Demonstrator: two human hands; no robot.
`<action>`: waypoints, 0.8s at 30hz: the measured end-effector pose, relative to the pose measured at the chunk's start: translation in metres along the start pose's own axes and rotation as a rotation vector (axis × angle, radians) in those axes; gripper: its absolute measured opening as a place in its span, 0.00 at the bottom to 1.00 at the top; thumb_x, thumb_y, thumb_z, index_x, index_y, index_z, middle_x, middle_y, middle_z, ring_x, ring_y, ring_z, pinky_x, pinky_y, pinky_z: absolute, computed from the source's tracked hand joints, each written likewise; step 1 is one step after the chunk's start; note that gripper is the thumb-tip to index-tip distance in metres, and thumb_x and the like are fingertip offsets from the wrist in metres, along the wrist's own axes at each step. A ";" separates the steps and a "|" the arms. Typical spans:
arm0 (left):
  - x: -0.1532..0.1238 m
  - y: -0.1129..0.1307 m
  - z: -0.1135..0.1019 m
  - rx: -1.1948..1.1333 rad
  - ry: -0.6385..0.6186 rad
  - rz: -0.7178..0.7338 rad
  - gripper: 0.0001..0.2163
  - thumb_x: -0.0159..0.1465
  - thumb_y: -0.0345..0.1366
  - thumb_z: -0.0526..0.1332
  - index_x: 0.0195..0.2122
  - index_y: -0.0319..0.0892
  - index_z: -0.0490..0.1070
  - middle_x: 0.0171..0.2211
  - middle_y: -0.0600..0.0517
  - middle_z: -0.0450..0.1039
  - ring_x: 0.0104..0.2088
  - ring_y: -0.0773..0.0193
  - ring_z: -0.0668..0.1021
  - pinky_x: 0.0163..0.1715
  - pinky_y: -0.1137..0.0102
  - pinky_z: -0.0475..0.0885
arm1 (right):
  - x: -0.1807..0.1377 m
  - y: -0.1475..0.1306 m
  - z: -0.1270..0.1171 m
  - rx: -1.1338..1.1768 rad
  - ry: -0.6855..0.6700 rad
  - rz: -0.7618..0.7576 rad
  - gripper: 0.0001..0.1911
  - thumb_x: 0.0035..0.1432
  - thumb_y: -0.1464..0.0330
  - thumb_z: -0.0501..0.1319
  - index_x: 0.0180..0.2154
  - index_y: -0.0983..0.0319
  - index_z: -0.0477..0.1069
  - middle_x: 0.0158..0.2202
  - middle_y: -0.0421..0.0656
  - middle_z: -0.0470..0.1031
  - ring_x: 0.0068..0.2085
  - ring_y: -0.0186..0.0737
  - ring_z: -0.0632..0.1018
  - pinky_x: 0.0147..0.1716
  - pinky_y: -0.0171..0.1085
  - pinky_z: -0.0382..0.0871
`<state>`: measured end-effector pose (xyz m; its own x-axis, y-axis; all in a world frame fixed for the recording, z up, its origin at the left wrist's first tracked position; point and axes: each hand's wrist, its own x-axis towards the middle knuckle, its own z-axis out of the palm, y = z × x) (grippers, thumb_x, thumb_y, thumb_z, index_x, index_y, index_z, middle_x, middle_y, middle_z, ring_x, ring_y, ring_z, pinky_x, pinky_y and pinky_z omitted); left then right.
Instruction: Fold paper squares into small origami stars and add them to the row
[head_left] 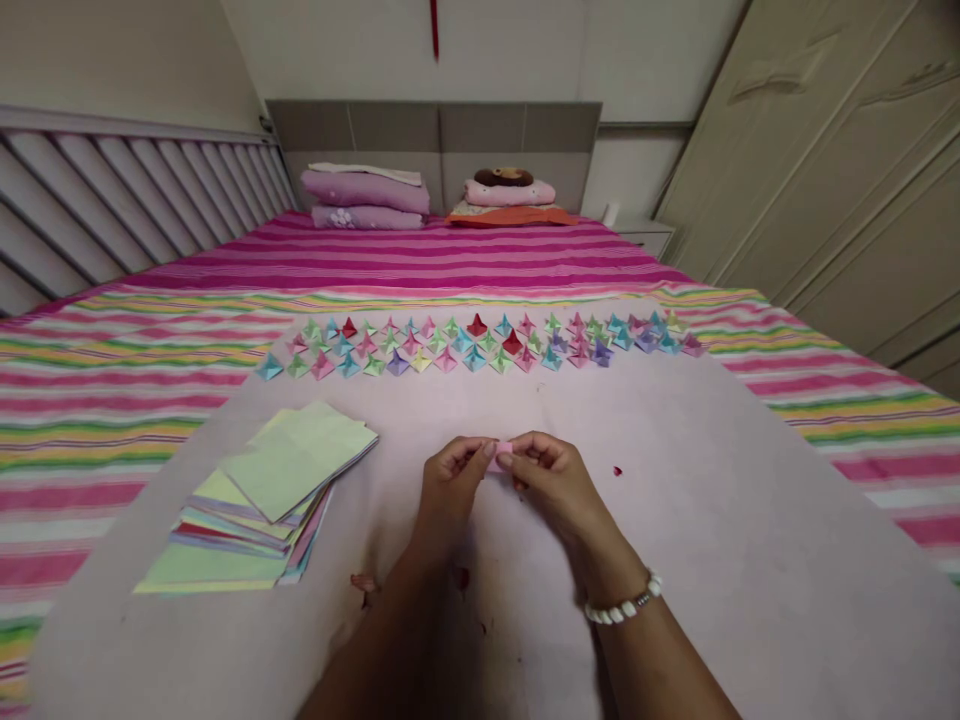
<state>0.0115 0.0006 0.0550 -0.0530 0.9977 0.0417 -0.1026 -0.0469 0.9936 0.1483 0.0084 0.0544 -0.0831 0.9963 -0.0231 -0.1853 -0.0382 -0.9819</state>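
A small folded piece of pink paper (505, 449) is held up between both hands, above the middle of the pale board. My left hand (459, 472) pinches its left side between thumb and fingers. On the other side, my right hand (546, 470) grips it the same way, with a beaded bracelet on that wrist. The fingers cover much of the paper, so its folds are hard to make out. Beyond the hands stand rows of small folded paper shapes (474, 358) in several colours. To the left lies a loose stack of coloured paper sheets (300, 455).
The pale rounded board (697, 560) rests on a bed with a striped cover (847, 430). Small red scraps (617, 470) lie on the board. Folded bedding (365, 195) is piled by the headboard (394, 128); a slatted rail (135, 200) runs along the left.
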 end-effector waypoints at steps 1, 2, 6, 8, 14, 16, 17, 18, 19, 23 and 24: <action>0.000 0.000 -0.001 -0.001 -0.006 -0.005 0.09 0.57 0.40 0.64 0.33 0.40 0.78 0.27 0.53 0.75 0.30 0.66 0.73 0.32 0.72 0.67 | -0.001 0.000 0.001 -0.012 -0.021 0.013 0.15 0.40 0.61 0.72 0.26 0.63 0.74 0.18 0.35 0.69 0.18 0.28 0.65 0.19 0.30 0.56; 0.000 -0.001 -0.002 -0.008 -0.016 -0.011 0.09 0.58 0.40 0.63 0.34 0.40 0.78 0.27 0.54 0.74 0.30 0.67 0.73 0.32 0.72 0.66 | -0.001 -0.001 0.001 -0.029 -0.044 0.024 0.15 0.40 0.60 0.72 0.24 0.63 0.73 0.18 0.35 0.69 0.18 0.28 0.65 0.19 0.30 0.56; 0.000 0.000 -0.002 -0.019 -0.058 -0.008 0.09 0.60 0.39 0.61 0.34 0.41 0.78 0.24 0.55 0.72 0.28 0.68 0.71 0.30 0.73 0.65 | -0.003 -0.002 0.003 -0.132 -0.120 0.021 0.17 0.45 0.58 0.70 0.20 0.63 0.70 0.16 0.34 0.65 0.19 0.28 0.62 0.19 0.30 0.53; 0.000 0.002 0.000 0.023 -0.076 0.026 0.09 0.60 0.39 0.60 0.29 0.40 0.76 0.22 0.56 0.69 0.26 0.68 0.69 0.29 0.73 0.63 | -0.004 -0.003 0.003 -0.180 -0.136 0.005 0.18 0.46 0.57 0.69 0.19 0.63 0.69 0.16 0.35 0.65 0.19 0.28 0.61 0.19 0.31 0.51; 0.001 0.000 -0.002 0.002 -0.098 0.065 0.15 0.62 0.40 0.58 0.19 0.40 0.65 0.20 0.57 0.63 0.25 0.69 0.66 0.28 0.72 0.61 | -0.004 -0.004 0.005 -0.214 -0.185 0.003 0.17 0.47 0.57 0.67 0.21 0.64 0.70 0.18 0.35 0.65 0.20 0.29 0.62 0.20 0.31 0.52; 0.002 -0.003 -0.003 -0.047 -0.114 0.049 0.15 0.62 0.40 0.58 0.20 0.41 0.64 0.20 0.57 0.63 0.24 0.69 0.66 0.27 0.72 0.61 | -0.004 -0.004 0.005 -0.201 -0.229 0.008 0.16 0.48 0.58 0.66 0.23 0.64 0.71 0.20 0.37 0.68 0.21 0.30 0.65 0.22 0.31 0.55; 0.002 -0.005 -0.003 -0.066 -0.120 0.038 0.15 0.62 0.41 0.58 0.20 0.41 0.64 0.19 0.57 0.63 0.24 0.68 0.65 0.27 0.72 0.61 | -0.005 -0.005 0.005 -0.203 -0.243 0.010 0.15 0.48 0.58 0.66 0.23 0.64 0.71 0.21 0.38 0.69 0.21 0.30 0.66 0.22 0.32 0.56; 0.002 -0.006 -0.003 -0.080 -0.126 0.028 0.15 0.62 0.41 0.58 0.20 0.41 0.64 0.19 0.57 0.63 0.24 0.68 0.65 0.27 0.72 0.61 | -0.005 -0.006 0.005 -0.212 -0.247 0.008 0.15 0.49 0.58 0.65 0.23 0.64 0.71 0.20 0.37 0.69 0.21 0.30 0.65 0.22 0.31 0.56; 0.002 -0.007 -0.003 -0.091 -0.131 0.018 0.15 0.63 0.42 0.57 0.21 0.41 0.64 0.19 0.56 0.63 0.24 0.68 0.66 0.27 0.72 0.61 | -0.006 -0.007 0.005 -0.225 -0.243 0.002 0.15 0.50 0.59 0.65 0.22 0.63 0.70 0.19 0.37 0.68 0.20 0.29 0.65 0.21 0.31 0.55; 0.001 -0.004 -0.001 -0.036 -0.127 -0.009 0.17 0.63 0.44 0.56 0.21 0.41 0.65 0.18 0.57 0.62 0.23 0.68 0.65 0.26 0.72 0.60 | -0.007 -0.007 0.006 -0.242 -0.202 -0.023 0.16 0.50 0.60 0.65 0.20 0.63 0.68 0.16 0.35 0.65 0.19 0.28 0.63 0.19 0.31 0.54; 0.001 -0.002 -0.001 0.004 -0.114 -0.006 0.17 0.63 0.45 0.57 0.21 0.41 0.65 0.19 0.57 0.62 0.23 0.68 0.64 0.26 0.72 0.59 | -0.006 -0.006 0.006 -0.223 -0.197 -0.016 0.16 0.49 0.60 0.66 0.20 0.63 0.68 0.17 0.35 0.66 0.19 0.28 0.63 0.19 0.31 0.55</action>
<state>0.0102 0.0015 0.0533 0.0608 0.9970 0.0470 -0.0987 -0.0408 0.9943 0.1442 0.0020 0.0612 -0.2743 0.9616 0.0082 0.0298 0.0170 -0.9994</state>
